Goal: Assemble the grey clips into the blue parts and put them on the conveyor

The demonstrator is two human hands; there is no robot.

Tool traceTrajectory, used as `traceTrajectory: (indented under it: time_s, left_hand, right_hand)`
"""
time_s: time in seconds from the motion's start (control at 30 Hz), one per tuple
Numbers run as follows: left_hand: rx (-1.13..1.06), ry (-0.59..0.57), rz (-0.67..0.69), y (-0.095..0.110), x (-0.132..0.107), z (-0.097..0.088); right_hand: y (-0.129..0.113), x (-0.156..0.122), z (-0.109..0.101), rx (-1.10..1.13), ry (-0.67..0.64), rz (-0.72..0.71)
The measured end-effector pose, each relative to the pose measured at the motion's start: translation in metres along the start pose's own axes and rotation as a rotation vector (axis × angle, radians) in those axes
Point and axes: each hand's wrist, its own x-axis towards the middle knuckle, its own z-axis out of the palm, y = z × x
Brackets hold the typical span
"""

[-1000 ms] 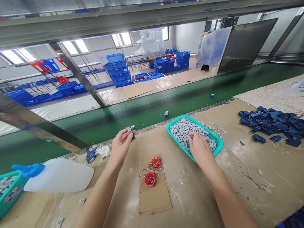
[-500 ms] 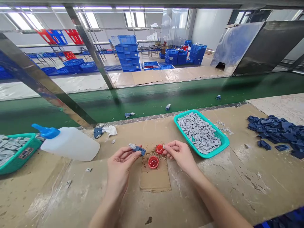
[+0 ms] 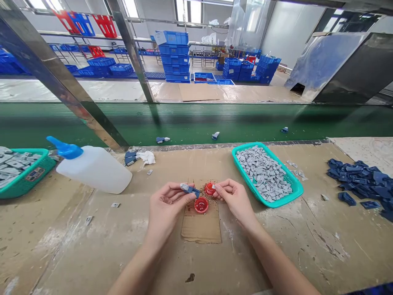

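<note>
The left hand (image 3: 172,203) pinches a navy part with a grey end (image 3: 193,191) between thumb and fingers, holding it just to the left of two small red cups. The right hand (image 3: 235,198) has its thumb and fingertips pressed together on a small pale piece (image 3: 214,187), at the right edge of the far red cup (image 3: 209,189); whether the piece touches what is inside cannot be told. The near red cup (image 3: 201,205) holds a glossy red liquid, and both cups sit on a cardboard strip (image 3: 201,231) on the table (image 3: 123,241), crumbs scattered around the far one.

The two held items are apart, so the joining of this pair looks unfinished. Further right, a green basket (image 3: 284,201) carries many loose grey pieces (image 3: 264,172), and beyond it lies a heap of navy parts (image 3: 359,174); judging by both, much of the work is left. To the left are a white bottle (image 3: 98,170) with a blue spout and, past it, another green basket (image 3: 29,184) of grey pieces.

Past the table's far edge, three navy-and-grey items (image 3: 215,135) lie spaced along the green belt (image 3: 184,119), probably finished ones. Blue crates (image 3: 175,61) stand stacked in the background.
</note>
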Motion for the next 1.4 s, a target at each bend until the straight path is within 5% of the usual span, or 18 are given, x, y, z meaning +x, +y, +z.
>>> traceTrajectory:
  time_s: [0.33, 0.6, 0.83, 0.93, 1.07, 1.17, 1.27, 1.4]
  left_hand:
    - [-0.013, -0.013, -0.013, -0.001, -0.010, 0.013]
    - [-0.003, -0.012, 0.026, -0.001, -0.016, 0.020]
    - [0.074, -0.001, 0.041, -0.001, -0.023, 0.022]
    - [0.090, -0.008, 0.031, 0.002, -0.022, 0.023]
    - [0.133, -0.121, 0.040, 0.008, -0.012, 0.028]
    - [0.228, -0.179, 0.209, 0.016, 0.011, 0.030]
    - [0.477, -0.267, 0.430, 0.023, 0.058, 0.028]
    - [0.977, -0.299, 0.611, 0.018, 0.144, 0.029]
  right_hand:
    - [-0.017, -0.022, 0.010, 0.158, -0.208, 0.003]
    - [-0.019, -0.024, 0.013, 0.122, -0.221, 0.071]
    - [-0.012, -0.024, 0.005, 0.208, -0.449, 0.257]
    - [-0.016, -0.026, 0.007, 0.238, -0.484, 0.231]
    - [-0.029, -0.021, -0.004, 0.086, -0.356, 0.072]
    - [-0.038, -0.010, -0.041, -0.260, 0.033, -0.167]
    - [-0.036, 0.003, -0.086, -0.729, 0.428, -0.246]
    - [-0.024, 0.018, -0.107, -1.068, 0.431, -0.130]
